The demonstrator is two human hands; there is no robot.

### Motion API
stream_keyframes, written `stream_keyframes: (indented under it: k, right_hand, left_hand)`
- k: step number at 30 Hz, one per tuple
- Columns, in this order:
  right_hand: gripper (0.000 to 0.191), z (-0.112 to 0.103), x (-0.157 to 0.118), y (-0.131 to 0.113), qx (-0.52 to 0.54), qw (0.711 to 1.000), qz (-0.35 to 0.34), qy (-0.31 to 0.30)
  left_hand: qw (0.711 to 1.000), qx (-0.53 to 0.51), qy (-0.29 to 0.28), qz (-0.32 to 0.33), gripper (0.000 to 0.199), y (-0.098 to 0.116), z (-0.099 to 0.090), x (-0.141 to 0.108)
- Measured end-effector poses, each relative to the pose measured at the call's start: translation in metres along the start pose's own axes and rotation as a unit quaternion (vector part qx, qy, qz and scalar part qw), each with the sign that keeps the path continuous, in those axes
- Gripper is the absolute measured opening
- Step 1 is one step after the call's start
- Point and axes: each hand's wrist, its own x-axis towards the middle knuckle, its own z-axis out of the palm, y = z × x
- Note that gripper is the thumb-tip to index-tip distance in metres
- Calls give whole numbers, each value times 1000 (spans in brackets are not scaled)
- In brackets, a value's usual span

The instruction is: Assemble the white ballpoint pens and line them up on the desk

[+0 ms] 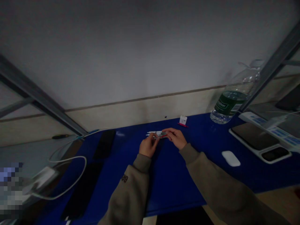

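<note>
Slim white pens [153,132] lie close together on the blue tabletop [173,175], just beyond my fingers. My left hand [148,146] is closed in a pinch at the left end of a pen with a red part [164,136]. At the other end of the same pen, my right hand [177,138] has its thumb and fingers closed. Small details of the pens are blurred, and my fingers cover part of them.
At the back stand a small white block [183,119] and a red pen-like piece [182,125]. To the right are a white case [231,158], a digital scale [256,140] and a large plastic bottle [231,100]. Dark phones [104,144] and a white cable [85,165] lie left.
</note>
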Motion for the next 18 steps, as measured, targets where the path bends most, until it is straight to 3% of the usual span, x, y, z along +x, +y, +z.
stream_keyframes:
  k: [6, 10, 18]
  right_hand:
    - [29, 3, -2, -5, -29, 1000, -5, -6]
    - [30, 6, -5, -1, -70, 996, -19, -47]
    - [43, 24, -20, -8, -207, 965, -114, -110]
  left_hand:
    - [997, 57, -50, 27, 32, 4, -1, -2]
    - [989, 113, -89, 35, 33, 6, -1, -3]
    - [976, 180, -118, -4, 38, 11, -3, -5]
